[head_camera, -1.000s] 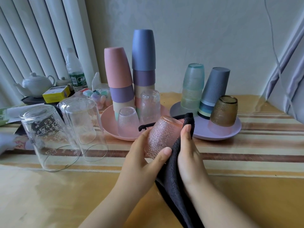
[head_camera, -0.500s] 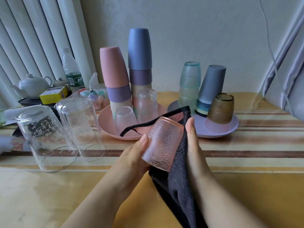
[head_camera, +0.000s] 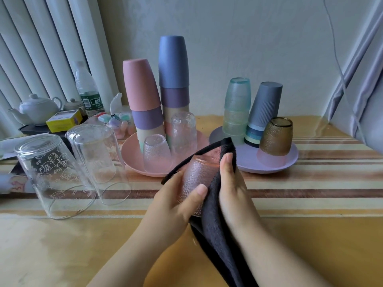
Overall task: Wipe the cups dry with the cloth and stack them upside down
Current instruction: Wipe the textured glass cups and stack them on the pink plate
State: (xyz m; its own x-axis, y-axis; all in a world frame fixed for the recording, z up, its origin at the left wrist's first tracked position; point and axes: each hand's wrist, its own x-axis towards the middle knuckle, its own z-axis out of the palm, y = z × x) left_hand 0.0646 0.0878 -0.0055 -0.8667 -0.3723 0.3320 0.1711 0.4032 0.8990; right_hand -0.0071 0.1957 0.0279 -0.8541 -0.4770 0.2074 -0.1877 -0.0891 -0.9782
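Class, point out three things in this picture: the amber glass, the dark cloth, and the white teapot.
amber glass (head_camera: 276,136), head view, on its dimpled side wall.
dark cloth (head_camera: 215,230), head view, on the fold hanging below the hands.
white teapot (head_camera: 38,109), head view, on its round body.

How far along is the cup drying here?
Mostly done, it seems: upside-down stacks already stand on the pink plate and the purple plate, and two clear glasses sit inverted on the table. In hand: the left hand holds a pink textured cup while the right hand presses the dark cloth around it. Left: stacking this cup; no other unwiped cup is visible.
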